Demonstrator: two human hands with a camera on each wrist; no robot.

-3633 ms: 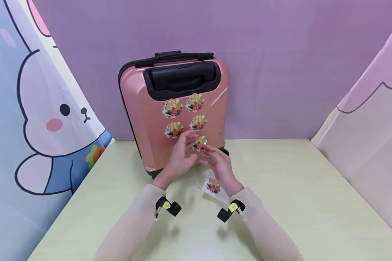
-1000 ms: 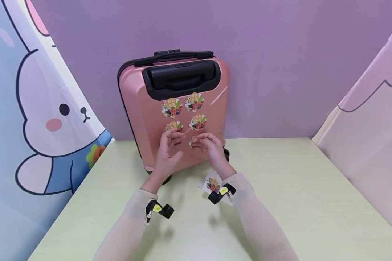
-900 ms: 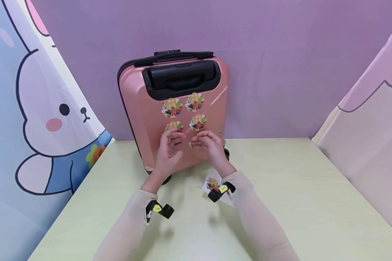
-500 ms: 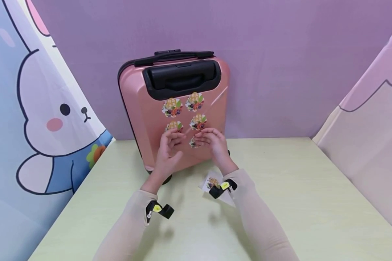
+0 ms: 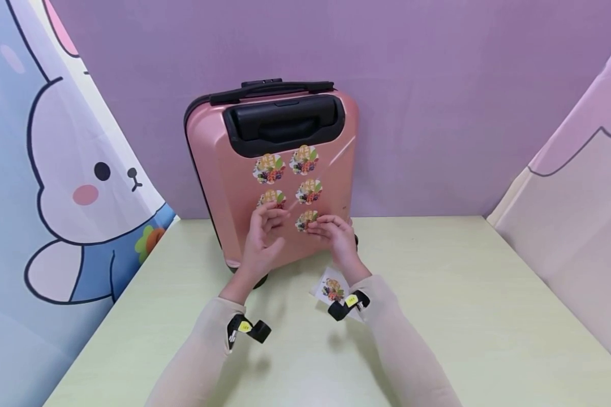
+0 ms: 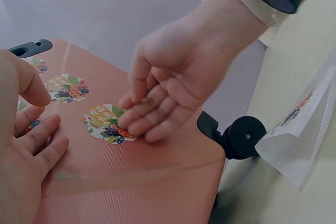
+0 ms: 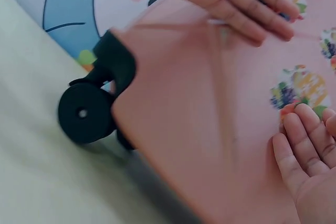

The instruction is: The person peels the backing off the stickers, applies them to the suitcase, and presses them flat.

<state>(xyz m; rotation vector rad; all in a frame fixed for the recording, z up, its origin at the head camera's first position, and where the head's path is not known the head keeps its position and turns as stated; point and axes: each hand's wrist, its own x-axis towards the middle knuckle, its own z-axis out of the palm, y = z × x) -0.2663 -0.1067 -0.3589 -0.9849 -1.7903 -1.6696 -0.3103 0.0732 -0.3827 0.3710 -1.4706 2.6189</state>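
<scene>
A pink hard-shell suitcase [image 5: 224, 209] stands upright, with several round fruit stickers on its shell. The fingertips of my right hand [image 5: 340, 243] rest at the right edge of the lowest sticker [image 5: 304, 220] in the right column, fingers nearly straight. In the left wrist view that sticker [image 6: 102, 121] lies flat on the shell, its edge partly covered by the fingers. My left hand [image 5: 261, 240] hovers with loosely bent fingers before the left column, overlapping the lower sticker [image 5: 270, 196] there. Nothing is held in it.
A white backing sheet [image 5: 323, 288] bearing one more fruit sticker lies on the pale table [image 5: 438, 316], below the right wrist. Black caster wheels [image 7: 84, 113] support the suitcase. A purple backdrop [image 5: 438, 113] hangs behind it, a cartoon-printed cloth [image 5: 81, 237] at left.
Since the oldest frame, my left hand has drawn left, away from the lowest right sticker, which sits slightly further left. My right hand has moved up and down over it, uncovering more of it now.
</scene>
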